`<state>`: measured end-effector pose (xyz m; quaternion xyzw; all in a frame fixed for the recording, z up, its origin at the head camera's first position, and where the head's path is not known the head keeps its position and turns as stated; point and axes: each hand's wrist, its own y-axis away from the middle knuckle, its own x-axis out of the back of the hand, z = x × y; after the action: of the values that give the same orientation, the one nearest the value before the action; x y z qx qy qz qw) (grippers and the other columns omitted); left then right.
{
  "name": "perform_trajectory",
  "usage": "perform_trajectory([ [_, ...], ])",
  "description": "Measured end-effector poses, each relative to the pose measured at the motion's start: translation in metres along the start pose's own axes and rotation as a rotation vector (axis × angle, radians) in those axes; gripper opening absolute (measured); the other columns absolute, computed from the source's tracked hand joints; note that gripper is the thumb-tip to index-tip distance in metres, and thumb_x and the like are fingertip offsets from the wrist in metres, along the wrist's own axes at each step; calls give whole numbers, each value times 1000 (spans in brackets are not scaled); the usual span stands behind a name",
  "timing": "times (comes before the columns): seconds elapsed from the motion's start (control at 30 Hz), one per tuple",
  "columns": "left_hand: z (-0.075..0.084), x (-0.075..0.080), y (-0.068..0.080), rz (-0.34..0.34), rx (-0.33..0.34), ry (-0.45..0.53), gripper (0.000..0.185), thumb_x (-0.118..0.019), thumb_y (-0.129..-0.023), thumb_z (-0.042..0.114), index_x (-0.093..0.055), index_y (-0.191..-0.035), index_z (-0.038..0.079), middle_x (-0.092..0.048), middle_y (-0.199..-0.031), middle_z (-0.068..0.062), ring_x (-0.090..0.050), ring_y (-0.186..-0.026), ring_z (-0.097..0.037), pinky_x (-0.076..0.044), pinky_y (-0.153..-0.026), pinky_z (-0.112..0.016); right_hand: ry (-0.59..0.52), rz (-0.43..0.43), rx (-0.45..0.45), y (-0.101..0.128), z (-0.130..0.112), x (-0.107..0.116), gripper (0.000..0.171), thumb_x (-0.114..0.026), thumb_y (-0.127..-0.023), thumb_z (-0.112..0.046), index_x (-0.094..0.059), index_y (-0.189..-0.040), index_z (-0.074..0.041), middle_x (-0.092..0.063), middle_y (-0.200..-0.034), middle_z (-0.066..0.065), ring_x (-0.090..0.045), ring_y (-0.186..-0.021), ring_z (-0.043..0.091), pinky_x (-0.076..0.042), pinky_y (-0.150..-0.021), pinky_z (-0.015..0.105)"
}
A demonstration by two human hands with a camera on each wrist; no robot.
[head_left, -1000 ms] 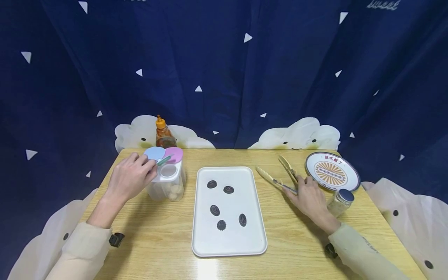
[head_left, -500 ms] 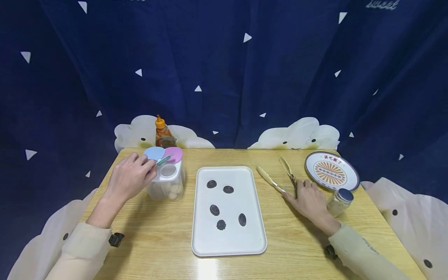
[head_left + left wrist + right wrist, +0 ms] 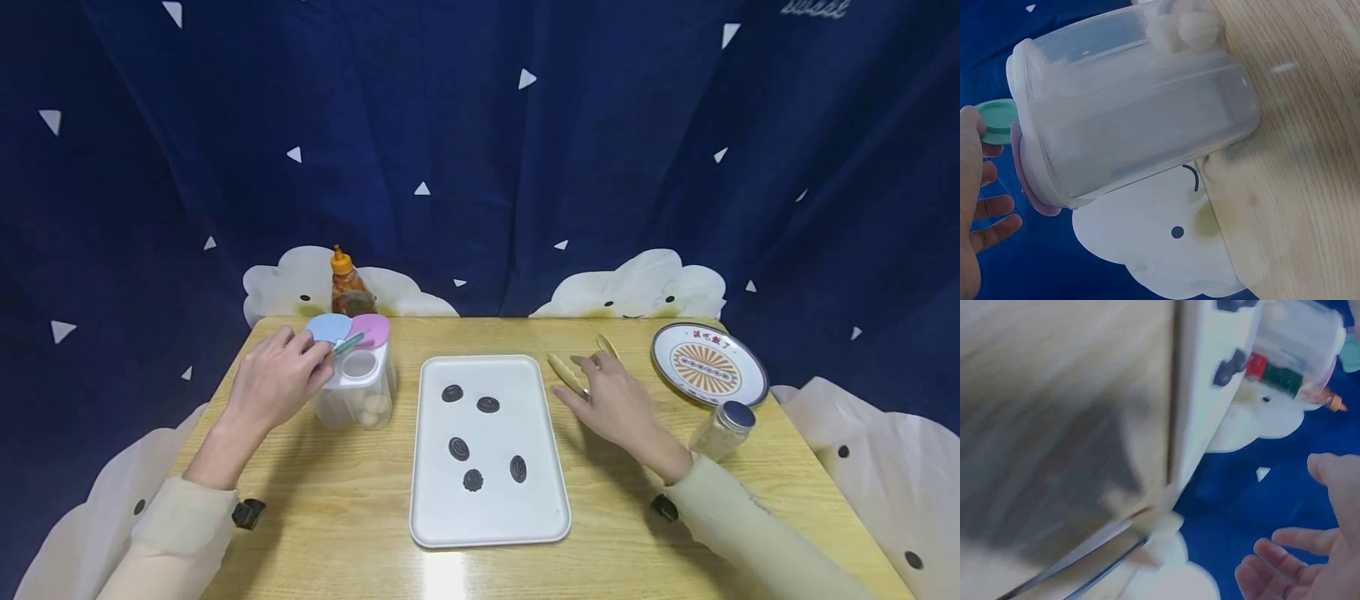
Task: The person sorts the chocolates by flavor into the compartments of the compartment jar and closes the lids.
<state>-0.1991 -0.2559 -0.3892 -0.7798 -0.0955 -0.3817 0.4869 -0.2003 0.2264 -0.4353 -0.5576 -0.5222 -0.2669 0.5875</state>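
My left hand [image 3: 273, 379] pinches the green flip lid [image 3: 999, 119] of a clear storage container [image 3: 348, 408] at the table's back left. That lid stands raised, baring a round opening, while the blue lid [image 3: 328, 327] and pink lid [image 3: 372, 330] lie down. Pale round balls [image 3: 1199, 30] sit low inside one compartment. My right hand [image 3: 618, 408] hovers over the tongs [image 3: 567, 374], its fingers spread apart and holding nothing. In the head view it hides the tongs' handle end; their two arms are spread on the table in the right wrist view.
A white tray [image 3: 525, 521] with several dark chocolate-like pieces [image 3: 459, 449] lies mid-table. A sauce bottle [image 3: 351, 290] with an orange cap stands behind the container. On the right are a patterned plate [image 3: 708, 367] and a jar [image 3: 722, 430] with a dark blue cap.
My right hand has let go of the tongs and moved left and slightly forward over them, towards the tray. The left hand stays at the raised green lid.
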Motion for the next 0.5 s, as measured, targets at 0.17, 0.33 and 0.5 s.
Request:
perform_trajectory([
  [0.17,-1,-1,1,-1,-2,-1,17,-63,-91,20,-71,-91,5,-66,-79,-14,-53,-66,-30,-44,-49,-34,-84,8,77,-21,-35,-6,65,-72,-93,-57,-70,-133,-6,-68,-113,14,-67,-92,29,-57,-64,44],
  [0.33,-2,-2,1,7,-4,-2,26,-54,-96,24,-71,-92,5,-66,-79,-14,-53,-66,-30,-44,-48,-34,-136,16,141,-44,-70,-11,61,-68,-95,-58,-70,-134,-11,-68,-119,9,-68,-105,27,-60,-71,47],
  [0.5,-1,-4,1,54,-14,0,31,-49,-99,24,-71,-90,5,-63,-76,-13,-51,-64,-31,-42,-47,-35,-191,28,250,-63,-103,-20,55,-69,-96,-54,-70,-134,-14,-70,-123,6,-70,-114,26,-62,-79,48],
])
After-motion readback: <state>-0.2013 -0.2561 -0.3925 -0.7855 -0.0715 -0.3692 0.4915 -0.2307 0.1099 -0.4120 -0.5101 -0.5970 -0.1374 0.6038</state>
